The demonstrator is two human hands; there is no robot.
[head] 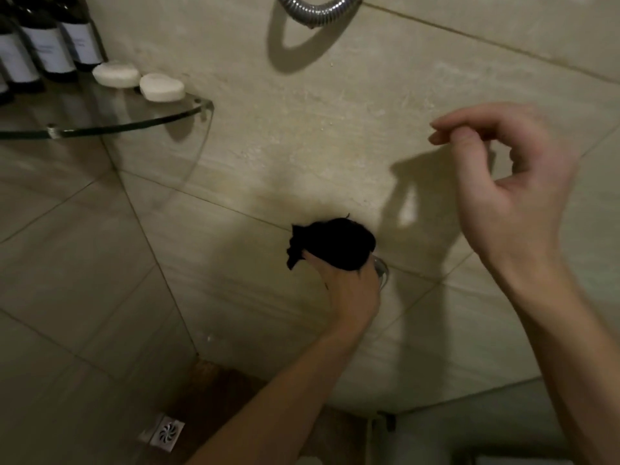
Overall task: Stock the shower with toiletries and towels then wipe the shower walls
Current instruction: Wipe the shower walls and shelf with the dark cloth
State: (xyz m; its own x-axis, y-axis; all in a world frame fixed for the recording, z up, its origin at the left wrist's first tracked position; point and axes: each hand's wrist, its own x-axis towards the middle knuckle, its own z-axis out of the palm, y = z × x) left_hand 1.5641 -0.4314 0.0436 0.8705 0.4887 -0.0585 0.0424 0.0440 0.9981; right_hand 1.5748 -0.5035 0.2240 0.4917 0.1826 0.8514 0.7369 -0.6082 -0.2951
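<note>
My left hand grips a bunched black cloth and holds it against the beige tiled shower wall, low in the middle of the view. My right hand hangs in the air to the right, away from the wall, with its fingers loosely curled and nothing in it. On the glass corner shelf at the upper left stand several dark bottles with white labels. Two white soap bars lie beside them.
A metal shower hose loops down at the top centre. A small chrome wall fitting shows just right of my left hand. Below, on the brown floor, lies a square metal drain. Wall corner runs down the left.
</note>
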